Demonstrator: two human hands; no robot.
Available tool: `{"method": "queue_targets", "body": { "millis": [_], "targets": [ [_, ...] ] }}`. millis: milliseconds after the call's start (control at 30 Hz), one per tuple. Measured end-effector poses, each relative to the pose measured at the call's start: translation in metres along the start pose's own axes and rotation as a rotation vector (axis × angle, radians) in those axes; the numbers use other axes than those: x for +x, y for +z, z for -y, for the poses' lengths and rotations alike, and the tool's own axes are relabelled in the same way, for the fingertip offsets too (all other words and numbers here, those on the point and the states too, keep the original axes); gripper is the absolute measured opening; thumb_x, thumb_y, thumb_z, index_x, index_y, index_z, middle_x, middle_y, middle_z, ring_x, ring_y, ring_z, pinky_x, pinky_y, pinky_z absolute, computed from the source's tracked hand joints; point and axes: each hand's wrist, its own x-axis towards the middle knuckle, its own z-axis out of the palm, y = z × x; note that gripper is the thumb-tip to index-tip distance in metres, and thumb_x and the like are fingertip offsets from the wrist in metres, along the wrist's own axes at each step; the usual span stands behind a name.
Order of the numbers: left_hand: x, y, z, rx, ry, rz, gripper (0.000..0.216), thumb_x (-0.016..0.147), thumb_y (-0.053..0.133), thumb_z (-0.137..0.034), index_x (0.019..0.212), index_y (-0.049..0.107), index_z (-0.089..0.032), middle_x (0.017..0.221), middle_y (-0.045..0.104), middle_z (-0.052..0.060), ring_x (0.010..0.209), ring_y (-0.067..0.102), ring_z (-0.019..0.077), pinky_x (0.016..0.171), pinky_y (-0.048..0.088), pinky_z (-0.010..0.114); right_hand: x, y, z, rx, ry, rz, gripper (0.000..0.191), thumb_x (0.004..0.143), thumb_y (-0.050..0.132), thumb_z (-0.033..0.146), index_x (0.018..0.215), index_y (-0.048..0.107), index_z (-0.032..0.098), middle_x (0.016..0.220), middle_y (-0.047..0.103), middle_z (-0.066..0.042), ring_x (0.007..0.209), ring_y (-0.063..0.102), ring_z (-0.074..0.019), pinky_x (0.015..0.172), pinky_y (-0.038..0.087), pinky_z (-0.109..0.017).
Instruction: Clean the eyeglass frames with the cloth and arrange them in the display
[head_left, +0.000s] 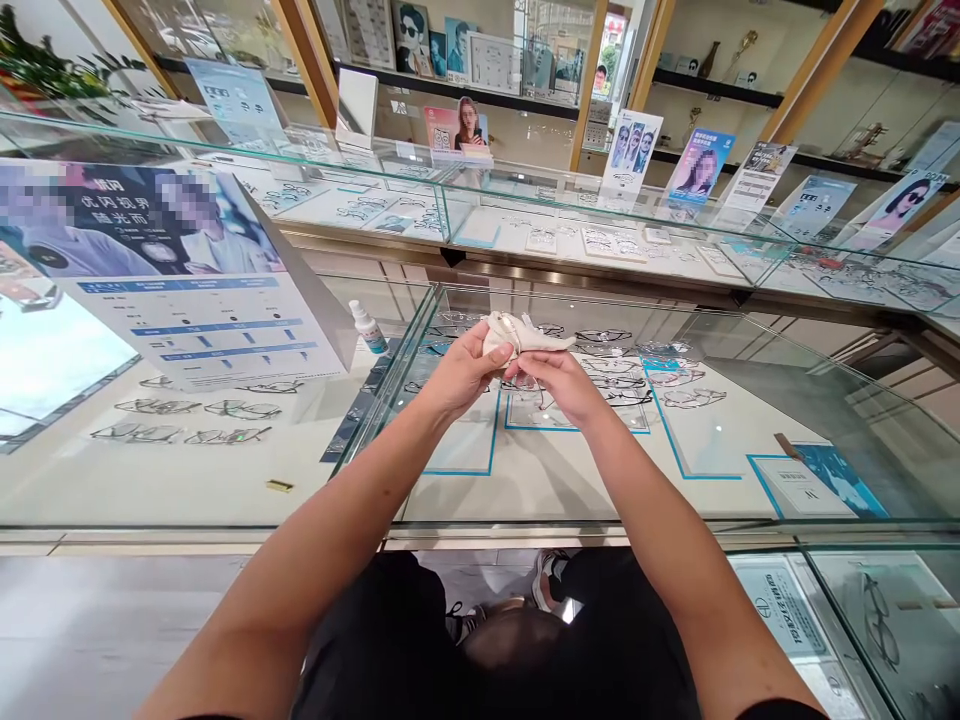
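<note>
Over a glass display counter (525, 500) my two hands meet around a pair of thin-framed glasses (525, 385) and a white cleaning cloth (517, 335). My left hand (461, 370) is closed on the cloth, which is wrapped over part of the glasses. My right hand (559, 385) pinches the glasses frame from the right side. One lens hangs below my fingers. Rows of other glasses (615, 375) lie inside the case under the glass.
A small white spray bottle (367, 328) stands on the counter to the left of my hands. A large printed sign (202, 300) leans at the left. Further glass cases (600, 235) with leaflets and stands run along the back.
</note>
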Motion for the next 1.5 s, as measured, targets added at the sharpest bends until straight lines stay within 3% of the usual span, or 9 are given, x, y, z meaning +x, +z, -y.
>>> {"method": "queue_targets", "body": {
  "millis": [200,333,500,633,867,1000,1067,1267,1500],
  "targets": [
    [-0.004,0.004,0.006,0.053,0.066,-0.079,0.046,0.091,0.084,-0.060,0.090,0.062,-0.020,0.057,0.062,-0.004,0.048,0.054,0.0114,0.055,0.044,0.026,-0.002,0.011,-0.004,-0.058,-0.008,0.023,0.037,0.085,0.083,0.060,0.081,0.079,0.022,0.089,0.078,-0.004,0.079,0.059,-0.0184,0.078,0.047,-0.035],
    [-0.003,0.005,0.007,0.054,0.040,-0.106,0.056,0.094,0.073,-0.074,0.082,0.063,-0.021,0.050,0.055,-0.003,0.051,0.058,0.0160,0.056,0.047,0.029,-0.002,0.012,-0.003,-0.087,0.000,0.039,0.040,0.086,0.081,0.064,0.083,0.080,0.023,0.091,0.078,-0.004,0.080,0.058,-0.0187,0.077,0.047,-0.035],
    [0.004,0.000,0.009,-0.044,0.011,-0.213,0.057,0.084,0.085,-0.072,0.087,0.067,-0.018,0.065,0.065,0.000,0.062,0.063,0.0147,0.063,0.051,0.027,-0.001,0.003,-0.001,-0.058,0.003,0.024,0.041,0.086,0.080,0.064,0.085,0.084,0.022,0.095,0.079,-0.005,0.082,0.059,-0.0185,0.078,0.045,-0.034],
    [0.008,-0.005,0.010,-0.036,0.045,-0.301,0.055,0.087,0.083,-0.070,0.092,0.072,-0.016,0.079,0.074,0.003,0.078,0.070,0.0187,0.072,0.055,0.029,-0.002,-0.007,0.008,-0.009,-0.104,-0.034,0.031,0.091,0.078,0.056,0.087,0.086,0.026,0.100,0.074,-0.005,0.085,0.058,-0.0190,0.075,0.043,-0.034],
    [0.000,0.000,0.013,0.137,-0.015,-0.173,0.064,0.081,0.083,-0.078,0.087,0.073,-0.015,0.075,0.070,0.002,0.066,0.058,0.0133,0.063,0.044,0.025,-0.007,-0.020,0.022,-0.063,-0.285,-0.233,0.025,0.093,0.077,0.051,0.086,0.086,0.029,0.103,0.061,-0.005,0.097,0.057,-0.0213,0.084,0.047,-0.036],
    [-0.010,0.011,0.014,0.143,-0.064,0.001,0.061,0.086,0.080,-0.076,0.086,0.071,-0.015,0.076,0.068,0.002,0.069,0.058,0.0143,0.066,0.045,0.027,-0.009,-0.015,0.021,-0.076,-0.223,-0.222,0.030,0.093,0.078,0.057,0.089,0.086,0.029,0.110,0.061,-0.005,0.097,0.059,-0.0218,0.080,0.050,-0.035],
    [-0.014,0.017,0.014,0.129,-0.076,0.047,0.061,0.089,0.078,-0.075,0.090,0.072,-0.015,0.079,0.069,0.003,0.072,0.060,0.0149,0.068,0.046,0.027,-0.009,-0.010,0.019,-0.073,-0.231,-0.198,0.030,0.092,0.079,0.058,0.091,0.087,0.029,0.111,0.062,-0.005,0.103,0.061,-0.0228,0.089,0.051,-0.036],
    [-0.018,0.025,0.016,0.069,-0.048,-0.010,0.057,0.090,0.079,-0.072,0.089,0.069,-0.016,0.074,0.064,0.001,0.067,0.054,0.0122,0.065,0.043,0.025,-0.007,0.002,0.011,-0.096,-0.244,-0.167,0.036,0.093,0.078,0.064,0.098,0.089,0.031,0.111,0.068,-0.007,0.118,0.061,-0.0270,0.111,0.049,-0.042],
    [-0.017,0.025,0.019,0.039,-0.062,-0.073,0.056,0.085,0.085,-0.070,0.092,0.070,-0.016,0.073,0.060,-0.001,0.063,0.050,0.0102,0.060,0.038,0.024,-0.006,0.003,0.008,-0.057,-0.200,-0.157,0.032,0.090,0.082,0.062,0.098,0.091,0.032,0.110,0.065,-0.006,0.117,0.061,-0.0253,0.104,0.050,-0.037]
  ]
}}
